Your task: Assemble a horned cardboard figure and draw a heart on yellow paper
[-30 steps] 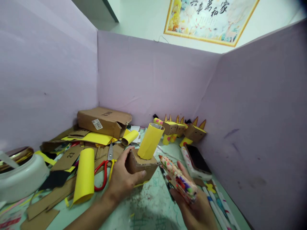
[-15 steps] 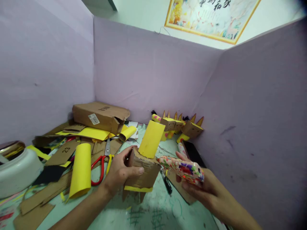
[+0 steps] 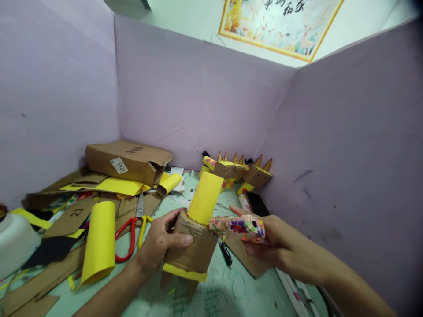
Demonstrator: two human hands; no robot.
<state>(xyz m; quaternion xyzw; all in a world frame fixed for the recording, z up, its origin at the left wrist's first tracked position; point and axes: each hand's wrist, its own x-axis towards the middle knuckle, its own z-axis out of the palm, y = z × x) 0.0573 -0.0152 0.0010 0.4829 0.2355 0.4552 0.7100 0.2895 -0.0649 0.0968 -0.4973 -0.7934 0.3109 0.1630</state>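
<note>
Left hand point(image 3: 158, 246) clasps the cardboard box point(image 3: 191, 248) bearing a yellow tube point(image 3: 205, 198). Right hand point(image 3: 274, 246) grips the patterned glue gun point(image 3: 238, 226), nozzle at the tube's base. A slip could burn fingers or tilt the tube.

box point(image 3: 193, 251): brown cardbd, yellow strip | tube point(image 3: 205, 198): yellow | glue gun point(image 3: 237, 226): multicolour floral | scissors point(image 3: 130, 229): red/yellow

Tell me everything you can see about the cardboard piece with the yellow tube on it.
The cardboard box is brown and corrugated, rough-edged, tilted, with a yellow paper strip along its lower edge. A yellow tube rises from its top, leaning right. The left hand grips its left side, thumb across the front. The floral glue gun in the right hand points at the tube's base.
</note>
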